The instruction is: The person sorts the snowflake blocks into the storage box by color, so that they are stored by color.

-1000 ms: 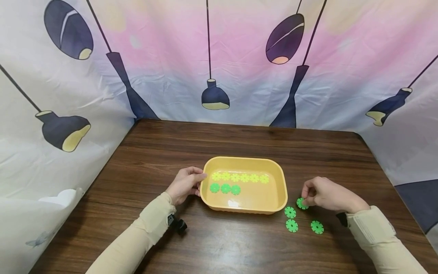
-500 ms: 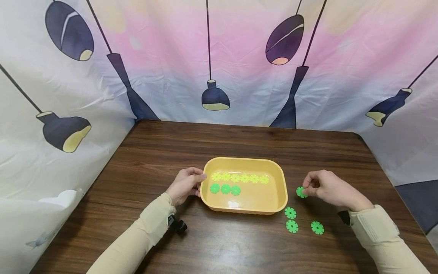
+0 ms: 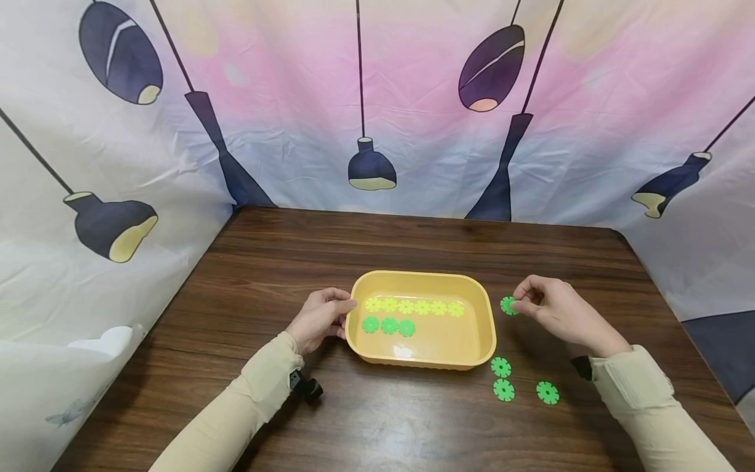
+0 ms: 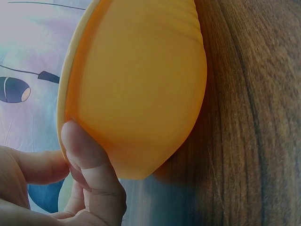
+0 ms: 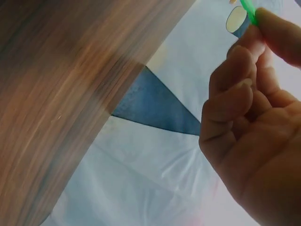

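A yellow plastic basin (image 3: 448, 347) stands on the table, and my left hand (image 3: 319, 320) grips its left rim. In the left wrist view, thumb and fingers pinch the basin wall (image 4: 136, 84). Inside lie a row of yellow notched discs (image 3: 406, 306) and a shorter row of green discs (image 3: 388, 326) in front of it. To the right of the basin, my right hand (image 3: 560, 313) pinches a green notched disc (image 3: 508, 305) between thumb and fingertips, raised off the table. The right wrist view shows this disc (image 5: 249, 10) edge-on; its other fingers are curled in.
Three green discs lie on the dark wooden table (image 3: 377, 426) at the basin's front right: two together (image 3: 503, 389) and one apart (image 3: 547, 393). A printed cloth (image 3: 413, 78) with lamp pictures hangs behind and beside the table.
My right hand has lifted the green disc from near the loose ones and carried it away from me, slightly leftward. The left hand and basin have stayed put.
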### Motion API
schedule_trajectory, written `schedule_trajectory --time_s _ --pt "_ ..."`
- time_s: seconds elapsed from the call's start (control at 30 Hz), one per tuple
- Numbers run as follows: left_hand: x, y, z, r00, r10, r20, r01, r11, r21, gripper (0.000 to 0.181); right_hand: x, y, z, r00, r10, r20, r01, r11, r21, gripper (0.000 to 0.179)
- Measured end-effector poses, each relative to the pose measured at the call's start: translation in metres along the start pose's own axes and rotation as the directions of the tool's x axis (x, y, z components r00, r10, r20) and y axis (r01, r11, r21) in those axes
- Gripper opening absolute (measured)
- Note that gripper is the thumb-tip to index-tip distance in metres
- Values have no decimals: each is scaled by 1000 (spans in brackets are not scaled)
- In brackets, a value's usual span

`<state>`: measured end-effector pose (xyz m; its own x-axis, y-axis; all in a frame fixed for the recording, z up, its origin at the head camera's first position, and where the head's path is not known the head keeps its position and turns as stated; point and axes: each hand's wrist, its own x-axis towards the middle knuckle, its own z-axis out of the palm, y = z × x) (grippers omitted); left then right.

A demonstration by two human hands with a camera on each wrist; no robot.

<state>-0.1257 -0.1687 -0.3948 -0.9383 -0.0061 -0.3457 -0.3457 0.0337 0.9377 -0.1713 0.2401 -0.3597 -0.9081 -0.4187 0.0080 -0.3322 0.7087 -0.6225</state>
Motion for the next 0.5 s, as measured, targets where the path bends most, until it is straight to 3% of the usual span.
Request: schedule_trajectory --time_s 0.5 --pt "1 0 0 1000 -3 1 3 1000 3 27 21 -31 11 993 -56 -108 64 996 64 17"
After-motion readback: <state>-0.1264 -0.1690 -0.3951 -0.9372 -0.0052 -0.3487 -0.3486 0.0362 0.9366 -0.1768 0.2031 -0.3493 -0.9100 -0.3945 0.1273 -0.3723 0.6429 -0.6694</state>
